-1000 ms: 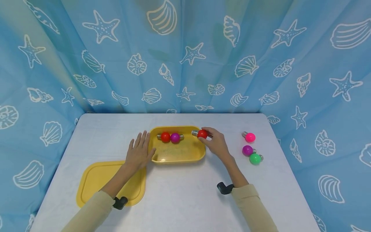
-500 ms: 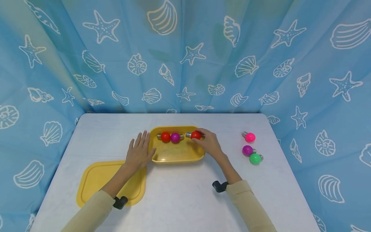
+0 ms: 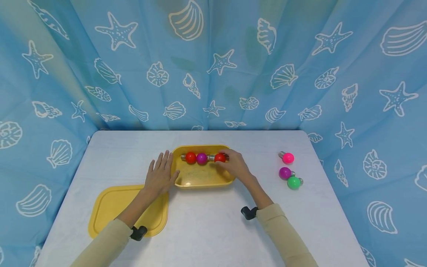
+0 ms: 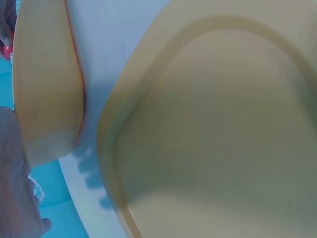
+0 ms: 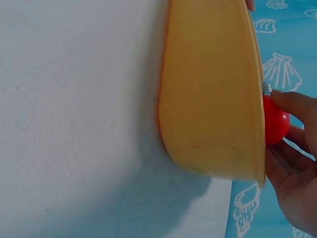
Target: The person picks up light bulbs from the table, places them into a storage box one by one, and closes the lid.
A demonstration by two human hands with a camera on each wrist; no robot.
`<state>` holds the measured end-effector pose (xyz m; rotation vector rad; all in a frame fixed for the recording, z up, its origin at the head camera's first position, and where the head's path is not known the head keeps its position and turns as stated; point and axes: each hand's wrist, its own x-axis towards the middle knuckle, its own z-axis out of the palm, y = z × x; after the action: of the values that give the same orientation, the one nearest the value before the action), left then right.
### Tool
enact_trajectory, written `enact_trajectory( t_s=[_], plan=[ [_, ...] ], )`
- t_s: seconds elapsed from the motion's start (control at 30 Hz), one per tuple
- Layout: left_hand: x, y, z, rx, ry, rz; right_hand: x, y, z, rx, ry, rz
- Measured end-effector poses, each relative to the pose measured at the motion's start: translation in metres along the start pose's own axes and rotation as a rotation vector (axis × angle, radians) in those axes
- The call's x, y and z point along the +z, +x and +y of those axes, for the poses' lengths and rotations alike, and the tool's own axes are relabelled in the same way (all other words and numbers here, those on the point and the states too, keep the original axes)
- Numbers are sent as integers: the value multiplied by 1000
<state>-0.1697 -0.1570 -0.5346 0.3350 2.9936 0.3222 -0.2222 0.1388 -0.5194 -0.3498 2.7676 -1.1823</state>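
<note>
My right hand point(image 3: 236, 164) pinches a red light bulb point(image 3: 219, 158) inside the right part of a yellow container point(image 3: 201, 185). The bulb's metal base points left and lies right at the base of a purple bulb point(image 3: 201, 158). Beyond that one, another red bulb point(image 3: 190, 157) lies in the same row along the container's back side. In the right wrist view, the held red bulb point(image 5: 277, 121) shows above the container's rim between thumb and fingers. My left hand point(image 3: 159, 178) rests with straight fingers against the container's left end.
A yellow lid point(image 3: 113, 205) lies on the white table point(image 3: 207, 230) at the left, under my left forearm. At the right lie a pink bulb point(image 3: 288, 158), a purple bulb point(image 3: 284, 173) and a green bulb point(image 3: 294, 182). A blue shell-patterned curtain point(image 3: 213, 89) stands behind.
My right hand has carried the red bulb leftward from the container's right rim, down into the row near the purple bulb. My left hand has stayed in place.
</note>
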Motion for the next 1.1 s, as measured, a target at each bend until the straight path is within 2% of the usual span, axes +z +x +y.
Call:
enact_trajectory(
  t_s=[0.53,1.1],
  plan=[
    [1,0,0,-1,-23,12,10,8,-6,68,-114,-85],
    [2,1,-1,2,-2,21,16,12,-10,82,-205,-130]
  ],
)
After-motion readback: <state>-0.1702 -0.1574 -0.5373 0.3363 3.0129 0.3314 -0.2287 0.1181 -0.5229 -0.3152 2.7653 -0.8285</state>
